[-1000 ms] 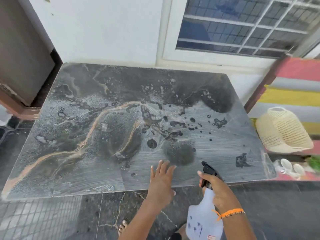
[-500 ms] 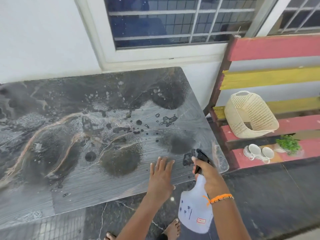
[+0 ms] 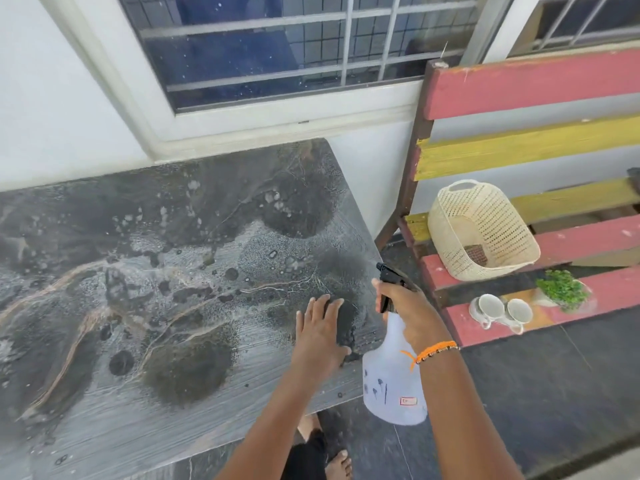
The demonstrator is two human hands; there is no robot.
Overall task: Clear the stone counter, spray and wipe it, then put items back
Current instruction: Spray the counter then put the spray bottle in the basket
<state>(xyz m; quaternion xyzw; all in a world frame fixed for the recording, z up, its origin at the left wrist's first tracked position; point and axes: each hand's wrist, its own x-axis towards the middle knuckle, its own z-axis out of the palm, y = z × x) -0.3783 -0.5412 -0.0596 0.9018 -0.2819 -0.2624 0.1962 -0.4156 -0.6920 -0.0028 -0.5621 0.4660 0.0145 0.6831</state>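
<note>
The dark stone counter (image 3: 145, 341) fills the left and middle, wet with spray blotches and droplets. My left hand (image 3: 320, 332) lies flat on its near right part, fingers spread, holding nothing. My right hand (image 3: 403, 306) grips the black trigger head of a white spray bottle (image 3: 393, 382), held upright just past the counter's right edge, nozzle pointing left over the stone. An orange band circles my right wrist.
Right of the counter stands a red and yellow slatted bench (image 3: 540, 81). On it lie a tipped cream basket (image 3: 485, 233), two white cups (image 3: 502, 310) and a small green plant (image 3: 562, 289). A window (image 3: 284, 46) sits behind the counter. Dark floor tiles lie below.
The view has swung right, bringing the bench and its items into sight. My left hand has slid right across the wet stone, and the bottle has moved towards the counter's right edge.
</note>
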